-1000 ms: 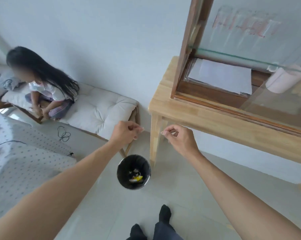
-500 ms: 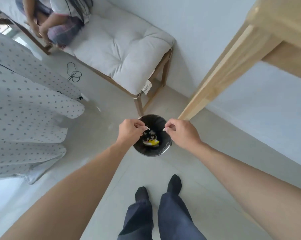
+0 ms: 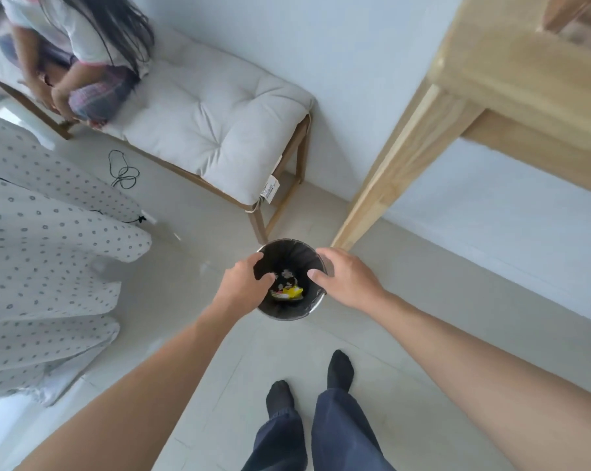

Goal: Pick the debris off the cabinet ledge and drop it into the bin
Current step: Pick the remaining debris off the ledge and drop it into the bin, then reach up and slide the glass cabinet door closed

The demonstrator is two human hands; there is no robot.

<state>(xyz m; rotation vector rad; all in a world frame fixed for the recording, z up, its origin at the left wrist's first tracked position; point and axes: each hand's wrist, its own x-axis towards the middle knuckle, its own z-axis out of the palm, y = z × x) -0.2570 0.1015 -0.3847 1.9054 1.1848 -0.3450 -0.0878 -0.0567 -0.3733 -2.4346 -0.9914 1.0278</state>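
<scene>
A small round bin [image 3: 289, 314] with a black liner stands on the floor in front of my feet. Inside it lie bits of white debris [image 3: 287, 274] and a yellow wrapper [image 3: 291, 293]. My left hand [image 3: 243, 287] hovers over the bin's left rim, fingers spread and empty. Over the right rim, my right hand [image 3: 346, 278] is also spread with nothing in it. The cabinet ledge [image 3: 525, 79] is a pale wooden surface at the upper right, blurred; no debris shows on it.
A wooden table leg [image 3: 382, 185] slants down just right of the bin. A cushioned bench [image 3: 215, 120] stands behind it, with a person [image 3: 83, 56] seated at its left end. A dotted cloth [image 3: 42, 253] covers the left; a black cable [image 3: 122, 169] lies on the floor.
Both hands came down from beside the ledge to over the bin, then loosened from pinched to spread. The small white bits they held are gone from the fingers. My view tilted downward.
</scene>
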